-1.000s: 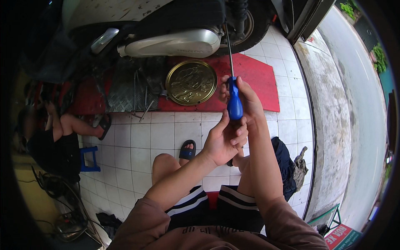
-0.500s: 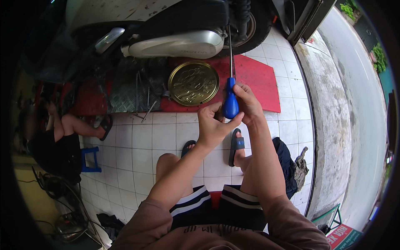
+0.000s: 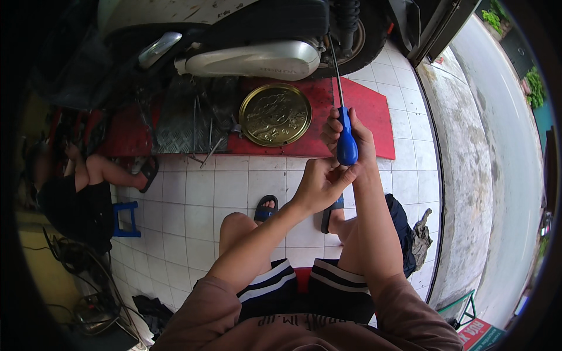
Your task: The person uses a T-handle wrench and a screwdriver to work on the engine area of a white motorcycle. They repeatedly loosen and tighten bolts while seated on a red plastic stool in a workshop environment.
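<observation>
With twelve at the top of the view, a screwdriver (image 3: pixel 348 145) stands near the middle, its glossy blue handle swelling to a round butt and its thin metal shaft running just short of twelve o'clock. The shaft's far end is lost among the dark parts of a scooter, beside a smooth, long, rounded silver cover (image 3: pixel 252 60) and a black rubber tyre (image 3: pixel 370 36). At ten o'clock from the handle lies a round tray (image 3: pixel 275 115), shiny gold with embossed relief and a raised rim. It rests on a scuffed red platform (image 3: pixel 370 126) whose left part carries a dark, ridged metal plate (image 3: pixel 175 131).

The platform's near edge runs almost level behind the hands, and its slanted end lies at one to two o'clock from the handle. Square white tiles (image 3: pixel 231 188) with thin joints give the broadest room, toward nine o'clock from the left hand (image 3: pixel 321 186); a narrower strip lies at three. Crumpled dark cloth (image 3: pixel 401 231) bunches at five o'clock from the right hand (image 3: pixel 364 143).

The right forearm rises nearly straight from five o'clock, and its fingers wrap the blue handle. The left forearm slants in from seven o'clock, the hand bent close beneath the butt, thumb extended toward the right wrist. Its other fingertips are partly hidden, so whether they grip anything cannot be told.
</observation>
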The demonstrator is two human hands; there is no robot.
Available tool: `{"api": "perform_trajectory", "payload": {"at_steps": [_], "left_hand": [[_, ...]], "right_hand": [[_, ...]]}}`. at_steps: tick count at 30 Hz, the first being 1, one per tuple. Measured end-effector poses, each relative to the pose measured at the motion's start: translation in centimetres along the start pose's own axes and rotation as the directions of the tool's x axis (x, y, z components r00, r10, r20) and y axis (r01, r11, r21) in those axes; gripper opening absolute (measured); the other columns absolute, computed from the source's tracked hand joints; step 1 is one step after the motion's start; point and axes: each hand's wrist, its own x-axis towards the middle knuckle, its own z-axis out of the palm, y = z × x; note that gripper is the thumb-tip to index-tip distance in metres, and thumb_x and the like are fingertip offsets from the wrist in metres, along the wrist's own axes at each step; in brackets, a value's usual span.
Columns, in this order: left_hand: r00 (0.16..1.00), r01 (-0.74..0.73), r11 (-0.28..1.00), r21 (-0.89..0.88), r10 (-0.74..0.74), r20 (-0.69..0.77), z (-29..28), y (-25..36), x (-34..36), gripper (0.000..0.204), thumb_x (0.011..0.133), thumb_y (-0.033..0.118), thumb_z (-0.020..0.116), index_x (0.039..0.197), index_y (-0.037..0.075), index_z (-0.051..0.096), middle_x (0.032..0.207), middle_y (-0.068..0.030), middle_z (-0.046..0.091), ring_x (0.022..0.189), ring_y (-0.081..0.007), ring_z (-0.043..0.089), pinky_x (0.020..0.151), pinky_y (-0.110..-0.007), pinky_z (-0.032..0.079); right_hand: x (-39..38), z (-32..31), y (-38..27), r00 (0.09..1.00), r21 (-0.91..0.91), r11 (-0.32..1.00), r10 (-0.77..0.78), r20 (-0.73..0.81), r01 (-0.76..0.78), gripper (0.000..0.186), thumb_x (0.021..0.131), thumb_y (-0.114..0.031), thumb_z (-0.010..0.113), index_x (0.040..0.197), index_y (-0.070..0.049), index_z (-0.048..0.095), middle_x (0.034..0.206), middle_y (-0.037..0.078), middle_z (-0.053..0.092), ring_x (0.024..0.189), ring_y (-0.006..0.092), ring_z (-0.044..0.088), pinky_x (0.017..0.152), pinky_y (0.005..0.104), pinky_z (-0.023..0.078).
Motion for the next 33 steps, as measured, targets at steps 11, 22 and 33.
{"api": "perform_trajectory", "payload": {"at_steps": [11, 22, 33], "left_hand": [[0.895, 0.446, -0.019, -0.895, -0.009, 0.447, 1.1, 1.5, -0.2, 0.056, 0.099, 0.054, 0.031, 0.116, 0.003, 0.049, 0.082, -0.0026, 0.049, 0.062, -0.0151, 0.044, 0.057, -0.030, 0.033], [0.918, 0.339, 0.008, -0.941, -0.221, 0.328, 1.5, 1.8, -0.3, 0.047, 0.097, 0.050, 0.049, 0.101, 0.003, 0.051, 0.074, 0.0002, 0.044, 0.063, -0.0091, 0.036, 0.052, -0.020, 0.028], [0.926, 0.259, 0.693, -0.673, -0.376, -0.032, 0.3, 1.4, -0.3, 0.047, 0.093, 0.049, 0.057, 0.084, 0.003, 0.059, 0.061, 0.0002, 0.048, 0.050, -0.0065, 0.036, 0.047, -0.021, 0.026]], "right_hand": [[0.4, 1.4, 0.7, 1.000, 0.072, 0.997, 0.001, -0.014, 0.000, 0.035, 0.101, -0.037, 0.045, 0.102, -0.003, 0.050, 0.076, 0.002, 0.050, 0.068, 0.0128, 0.042, 0.063, 0.0255, 0.038], [0.1, 0.0, -1.0, 0.993, -0.281, 0.959, 0.005, -0.116, -0.038, 0.037, 0.095, -0.040, 0.057, 0.100, -0.003, 0.060, 0.084, 0.004, 0.061, 0.072, 0.0105, 0.056, 0.064, 0.0230, 0.048], [-0.3, 1.6, -1.3, 1.000, -0.462, 0.887, 0.012, 0.001, -0.011, 0.037, 0.087, -0.033, 0.070, 0.101, -0.001, 0.061, 0.090, 0.005, 0.063, 0.077, 0.0101, 0.058, 0.067, 0.0236, 0.049]]}}
